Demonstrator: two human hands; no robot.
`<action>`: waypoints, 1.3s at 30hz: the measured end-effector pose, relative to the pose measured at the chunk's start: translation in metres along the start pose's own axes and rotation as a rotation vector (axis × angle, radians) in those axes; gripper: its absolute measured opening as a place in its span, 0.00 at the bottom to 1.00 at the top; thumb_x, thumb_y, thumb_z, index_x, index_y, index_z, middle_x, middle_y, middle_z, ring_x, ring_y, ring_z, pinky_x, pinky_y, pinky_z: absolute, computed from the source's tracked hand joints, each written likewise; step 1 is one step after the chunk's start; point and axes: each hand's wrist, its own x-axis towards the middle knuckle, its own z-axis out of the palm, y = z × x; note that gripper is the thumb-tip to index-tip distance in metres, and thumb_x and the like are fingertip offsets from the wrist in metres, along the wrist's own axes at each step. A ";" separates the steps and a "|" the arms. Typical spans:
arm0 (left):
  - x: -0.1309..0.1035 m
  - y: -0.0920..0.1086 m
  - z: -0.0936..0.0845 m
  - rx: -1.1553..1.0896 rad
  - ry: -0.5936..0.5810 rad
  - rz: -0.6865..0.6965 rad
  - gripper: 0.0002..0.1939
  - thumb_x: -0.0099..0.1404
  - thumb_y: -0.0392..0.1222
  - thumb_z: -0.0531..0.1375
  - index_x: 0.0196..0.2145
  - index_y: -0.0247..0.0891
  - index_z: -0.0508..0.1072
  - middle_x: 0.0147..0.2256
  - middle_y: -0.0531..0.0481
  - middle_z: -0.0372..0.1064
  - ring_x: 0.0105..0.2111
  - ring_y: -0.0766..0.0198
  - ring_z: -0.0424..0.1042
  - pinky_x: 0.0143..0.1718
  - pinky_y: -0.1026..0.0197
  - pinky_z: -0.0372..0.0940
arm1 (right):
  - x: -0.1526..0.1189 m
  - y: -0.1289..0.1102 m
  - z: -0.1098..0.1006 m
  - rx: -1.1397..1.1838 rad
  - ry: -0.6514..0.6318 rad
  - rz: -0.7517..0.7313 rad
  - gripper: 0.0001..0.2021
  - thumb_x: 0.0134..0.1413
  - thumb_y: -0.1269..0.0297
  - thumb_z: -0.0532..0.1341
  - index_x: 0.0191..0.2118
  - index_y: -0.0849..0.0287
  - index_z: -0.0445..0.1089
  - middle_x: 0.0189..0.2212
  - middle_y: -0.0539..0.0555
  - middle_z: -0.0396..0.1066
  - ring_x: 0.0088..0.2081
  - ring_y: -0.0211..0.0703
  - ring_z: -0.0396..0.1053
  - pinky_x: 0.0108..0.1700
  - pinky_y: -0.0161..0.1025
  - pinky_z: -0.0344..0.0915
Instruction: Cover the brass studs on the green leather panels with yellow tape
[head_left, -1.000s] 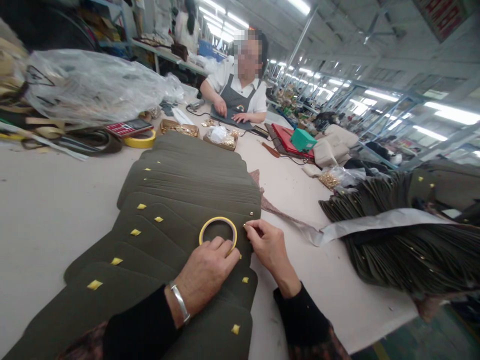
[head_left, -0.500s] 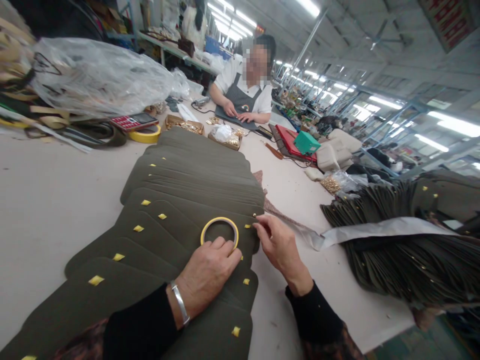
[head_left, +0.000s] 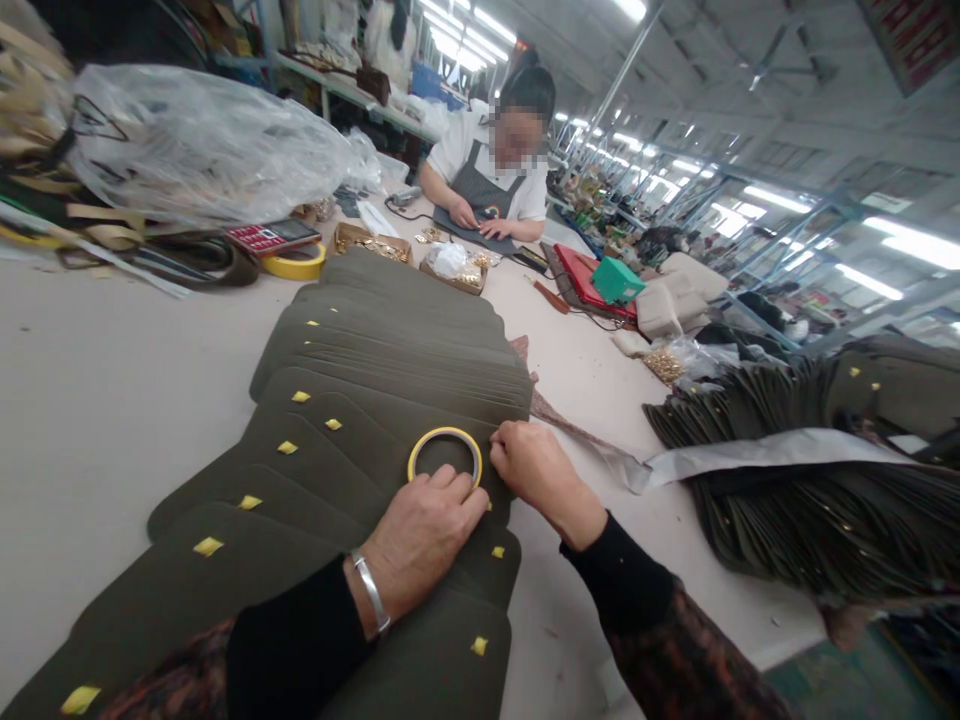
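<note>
Fanned-out dark olive panels [head_left: 330, 510] overlap one another across the table, with small yellow tape pieces [head_left: 208, 546] stuck near their side edges. My left hand [head_left: 427, 535] rests on the panels, its fingers closed on the near rim of a roll of yellow tape [head_left: 446, 432]. To the right of the roll, my right hand [head_left: 536, 468] is closed, fingertips pressed together at the panels' right edge. Whatever is in that pinch is hidden.
A co-worker [head_left: 487, 180] sits across the table beyond boxes of gold-coloured fittings [head_left: 371, 245]. Strapped dark panels [head_left: 810, 520] lie at right. Left stand a large plastic bag [head_left: 210, 150] and another yellow tape roll [head_left: 294, 263]. A red case [head_left: 581, 278] carries a green box [head_left: 615, 281].
My right hand has moved slightly left and its fingers have curled in, covering the tape piece at the panel edge. My left hand keeps hold of the tape roll. The view has shifted slightly.
</note>
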 end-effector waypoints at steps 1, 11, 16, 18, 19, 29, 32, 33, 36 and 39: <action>0.000 0.000 0.000 -0.007 0.009 0.002 0.05 0.68 0.33 0.53 0.36 0.38 0.67 0.37 0.48 0.68 0.38 0.55 0.67 0.35 0.55 0.66 | 0.002 -0.002 0.001 0.010 0.010 0.054 0.10 0.57 0.72 0.55 0.33 0.61 0.75 0.31 0.59 0.77 0.34 0.48 0.74 0.35 0.38 0.63; -0.009 -0.015 -0.023 -0.092 0.471 0.071 0.10 0.71 0.35 0.49 0.42 0.37 0.70 0.34 0.49 0.72 0.33 0.63 0.71 0.37 0.60 0.68 | -0.033 -0.017 -0.002 0.393 -0.057 0.073 0.11 0.52 0.72 0.57 0.26 0.59 0.75 0.26 0.56 0.77 0.29 0.43 0.73 0.30 0.34 0.59; -0.011 -0.027 -0.028 -0.209 0.529 0.047 0.16 0.72 0.37 0.51 0.55 0.38 0.64 0.43 0.49 0.75 0.40 0.66 0.75 0.44 0.65 0.69 | -0.050 -0.002 0.004 0.790 0.218 0.090 0.10 0.58 0.68 0.57 0.40 0.57 0.76 0.31 0.52 0.78 0.30 0.41 0.74 0.35 0.35 0.66; -0.010 -0.028 -0.025 -0.217 0.486 0.042 0.21 0.72 0.38 0.51 0.61 0.39 0.57 0.47 0.48 0.74 0.43 0.66 0.75 0.45 0.65 0.69 | -0.054 0.001 0.003 0.905 0.349 0.077 0.09 0.60 0.66 0.58 0.40 0.58 0.76 0.30 0.52 0.77 0.29 0.40 0.73 0.34 0.35 0.67; -0.010 -0.027 -0.023 -0.216 0.474 0.043 0.23 0.72 0.39 0.51 0.62 0.38 0.55 0.49 0.47 0.73 0.44 0.66 0.75 0.45 0.65 0.69 | -0.055 0.001 0.002 0.927 0.393 0.028 0.09 0.60 0.66 0.58 0.40 0.58 0.75 0.31 0.53 0.77 0.29 0.40 0.72 0.34 0.36 0.68; -0.011 -0.021 -0.011 -0.149 0.468 0.044 0.19 0.73 0.41 0.50 0.58 0.34 0.57 0.42 0.46 0.76 0.35 0.63 0.77 0.34 0.63 0.70 | -0.055 -0.017 -0.001 0.659 0.526 -0.386 0.09 0.59 0.76 0.54 0.39 0.59 0.70 0.31 0.55 0.72 0.34 0.42 0.69 0.38 0.38 0.67; -0.010 -0.021 -0.013 -0.144 0.456 0.059 0.12 0.73 0.39 0.49 0.52 0.36 0.62 0.41 0.48 0.75 0.35 0.64 0.76 0.35 0.63 0.69 | -0.054 -0.017 0.005 0.597 0.570 -0.383 0.08 0.58 0.76 0.54 0.35 0.59 0.69 0.27 0.53 0.71 0.30 0.41 0.68 0.34 0.37 0.66; -0.009 -0.021 -0.013 -0.150 0.447 0.068 0.10 0.73 0.38 0.49 0.50 0.37 0.64 0.40 0.49 0.75 0.35 0.64 0.76 0.35 0.63 0.69 | -0.054 -0.017 0.006 0.582 0.589 -0.379 0.09 0.58 0.76 0.53 0.34 0.59 0.69 0.27 0.53 0.71 0.30 0.41 0.68 0.34 0.37 0.66; -0.009 -0.020 -0.016 -0.170 0.406 0.067 0.08 0.73 0.37 0.48 0.44 0.38 0.66 0.35 0.51 0.73 0.33 0.65 0.74 0.34 0.64 0.67 | -0.057 -0.020 0.009 0.567 0.647 -0.349 0.09 0.58 0.76 0.54 0.33 0.59 0.69 0.26 0.53 0.72 0.30 0.41 0.69 0.34 0.37 0.67; -0.009 -0.017 -0.018 -0.172 0.350 0.037 0.10 0.72 0.37 0.48 0.38 0.39 0.68 0.29 0.53 0.69 0.29 0.65 0.71 0.29 0.64 0.64 | -0.061 -0.027 0.011 0.682 0.654 -0.226 0.08 0.55 0.74 0.56 0.32 0.59 0.71 0.24 0.52 0.72 0.27 0.39 0.69 0.31 0.35 0.66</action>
